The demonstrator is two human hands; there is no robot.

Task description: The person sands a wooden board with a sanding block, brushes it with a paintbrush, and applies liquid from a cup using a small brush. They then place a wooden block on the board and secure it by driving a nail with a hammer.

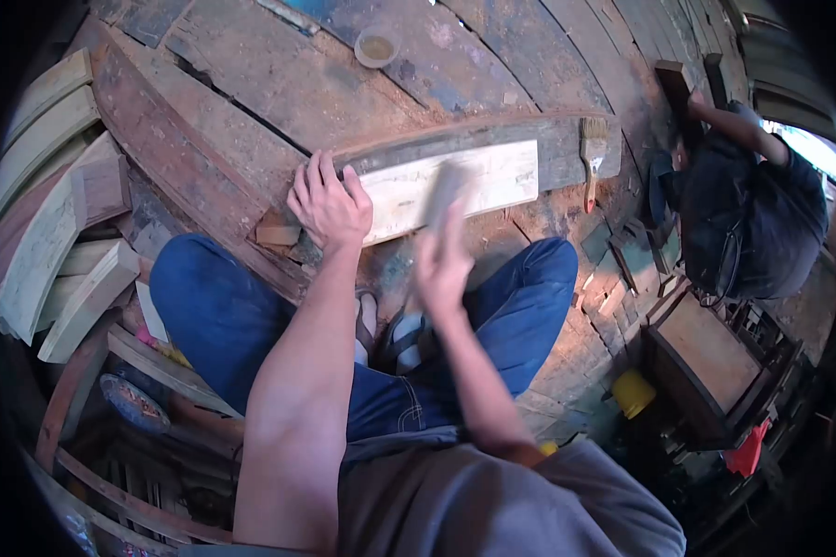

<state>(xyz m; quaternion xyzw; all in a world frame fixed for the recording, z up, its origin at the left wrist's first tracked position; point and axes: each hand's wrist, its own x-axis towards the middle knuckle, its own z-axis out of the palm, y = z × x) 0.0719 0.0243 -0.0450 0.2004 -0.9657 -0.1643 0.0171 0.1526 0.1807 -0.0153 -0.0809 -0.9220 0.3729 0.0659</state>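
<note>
A pale wooden board [506, 176] lies in front of my knees, against a darker curved plank [437, 144]. My left hand [333, 202] rests on the board's left end, fingers spread and not wrapped round it. My right hand [444, 265] is closed on a flat greyish-brown tool [448, 193], which is over the middle of the board. Motion blurs the tool, so its exact kind and whether it touches the wood cannot be made out. Right of the board lies a paintbrush [593, 158] with pale bristles and an orange-tipped handle.
Curved pale wood pieces [51, 237] are stacked at left, beside a long reddish-brown plank [163, 130]. A small round cup [377, 46] stands beyond the board on the dusty plank floor. At right, another person [752, 204] crouches near a wooden box [706, 353] and yellow container [633, 394].
</note>
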